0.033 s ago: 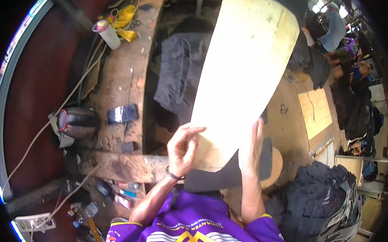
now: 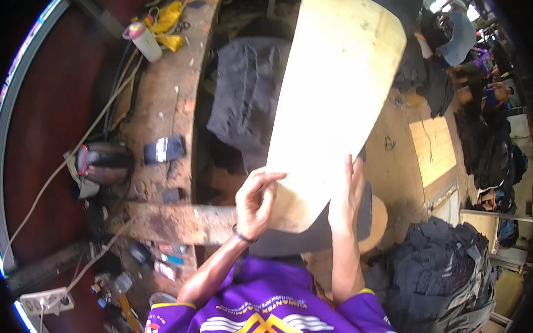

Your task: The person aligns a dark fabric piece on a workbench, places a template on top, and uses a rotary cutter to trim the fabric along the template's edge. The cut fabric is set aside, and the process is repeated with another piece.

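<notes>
Lettering [image 2: 257, 312] in small white print crossed the front of the purple shirt [image 2: 279, 280] below the pale board [image 2: 335, 98] in the head view, beside a yellow angular emblem [image 2: 266, 330] with white wing-like stripes. The far end of the board ran out of the picture at the top, and glare washed out much of its middle. Far to the board's upper right, people [image 2: 459, 35] were too small and dim to make out clearly. The board itself was long, flat and cream-coloured, narrowing toward the wearer, its corners rounded and its surface scattered with dark smudges. It lay between the two hands, partly over a dark pad [image 2: 275, 243]. The left hand [image 2: 254, 203] was loosely curled at the board's near left edge, forefinger over the surface; whether it gripped, I could not tell. The right hand [image 2: 345, 197] lay along the near right edge, fingers straight and extended. Left of the board was dark cloth [image 2: 246, 94] and, beyond that, a counter [image 2: 162, 93] with a phone [image 2: 164, 150]. To its lower right rose a heap of dark garments [image 2: 446, 269].
</notes>
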### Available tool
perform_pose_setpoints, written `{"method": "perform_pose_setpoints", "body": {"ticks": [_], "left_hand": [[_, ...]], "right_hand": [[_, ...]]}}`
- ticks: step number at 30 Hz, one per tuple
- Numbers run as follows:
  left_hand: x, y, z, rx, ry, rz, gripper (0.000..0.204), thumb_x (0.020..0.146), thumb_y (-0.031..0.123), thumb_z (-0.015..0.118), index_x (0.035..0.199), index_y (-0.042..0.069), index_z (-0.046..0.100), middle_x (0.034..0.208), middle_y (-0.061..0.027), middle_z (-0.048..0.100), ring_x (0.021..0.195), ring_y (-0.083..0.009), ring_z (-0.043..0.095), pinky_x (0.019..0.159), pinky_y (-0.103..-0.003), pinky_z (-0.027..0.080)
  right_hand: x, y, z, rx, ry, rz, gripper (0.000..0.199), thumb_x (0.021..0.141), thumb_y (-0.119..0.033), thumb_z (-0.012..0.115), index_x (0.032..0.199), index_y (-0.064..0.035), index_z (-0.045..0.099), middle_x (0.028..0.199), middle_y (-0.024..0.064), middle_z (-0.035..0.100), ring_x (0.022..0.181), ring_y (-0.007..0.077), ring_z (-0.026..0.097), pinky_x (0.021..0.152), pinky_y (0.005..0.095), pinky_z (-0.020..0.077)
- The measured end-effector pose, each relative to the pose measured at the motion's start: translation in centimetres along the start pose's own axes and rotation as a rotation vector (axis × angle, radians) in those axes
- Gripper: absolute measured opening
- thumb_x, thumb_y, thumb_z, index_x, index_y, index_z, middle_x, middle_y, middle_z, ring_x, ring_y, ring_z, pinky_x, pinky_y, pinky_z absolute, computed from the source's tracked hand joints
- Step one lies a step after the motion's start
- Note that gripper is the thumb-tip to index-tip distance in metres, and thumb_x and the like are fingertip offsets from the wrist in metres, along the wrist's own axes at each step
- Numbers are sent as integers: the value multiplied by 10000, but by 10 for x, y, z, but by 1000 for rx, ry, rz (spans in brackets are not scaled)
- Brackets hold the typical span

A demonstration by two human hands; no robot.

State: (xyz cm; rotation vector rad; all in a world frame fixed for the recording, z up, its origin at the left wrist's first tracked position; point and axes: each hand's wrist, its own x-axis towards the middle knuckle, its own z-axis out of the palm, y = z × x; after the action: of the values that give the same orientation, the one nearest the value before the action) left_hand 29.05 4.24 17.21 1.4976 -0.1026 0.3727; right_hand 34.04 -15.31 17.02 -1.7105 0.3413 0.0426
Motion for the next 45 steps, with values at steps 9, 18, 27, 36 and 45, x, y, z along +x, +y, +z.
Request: {"method": "perform_pose_setpoints", "body": {"ticks": [9, 18, 27, 36, 45], "left_hand": [[-89, -139, -6, 1211, 151, -501, 725, 1022, 504, 614, 1462, -61, 500, 1477, -262, 535, 1413, -412, 478, 1190, -550, 343], [-118, -62, -54, 1151, 438, -113, 439, 1065, 245, 616, 1343, -94, 585, 1133, -326, 671, 1057, -451, 664, 942, -506, 497], [-211, 191, -254, 1387, 764, -71, 495, 1148, 397, 430, 1058, -44, 636, 892, -107, 661, 840, -152, 544, 806, -323, 481], [-228, 77, -265, 1136, 580, -187, 431, 1149, 318, 479, 1233, -66, 654, 1079, -82, 706, 1010, -131, 589, 935, -293, 479], [-131, -102, -86, 929, 397, -454, 422, 1080, 405, 603, 1130, -13, 639, 900, -207, 682, 826, -296, 644, 791, -403, 526]], "right_hand": [[70, 98, -240, -184, 450, -108, 475, 1068, -428, 612, 1085, 36, 713, 805, 77, 692, 665, 144, 587, 591, 316, 466], [129, 110, -380, -699, 322, -319, 490, 1065, -412, 616, 1067, 69, 708, 867, 152, 718, 796, 205, 643, 754, 352, 510], [107, 141, -157, -686, -495, -494, 511, 967, -553, 694, 1078, -64, 792, 950, 171, 787, 887, 333, 771, 792, 430, 600], [45, 155, -87, -701, -495, -771, 424, 1006, -408, 690, 1203, -39, 756, 1201, 144, 688, 1108, 296, 633, 955, 412, 524], [-28, 155, -206, -268, -333, -22, 731, 973, -373, 762, 1543, -31, 459, 1315, 244, 638, 1198, 296, 638, 1050, 421, 500]]}}
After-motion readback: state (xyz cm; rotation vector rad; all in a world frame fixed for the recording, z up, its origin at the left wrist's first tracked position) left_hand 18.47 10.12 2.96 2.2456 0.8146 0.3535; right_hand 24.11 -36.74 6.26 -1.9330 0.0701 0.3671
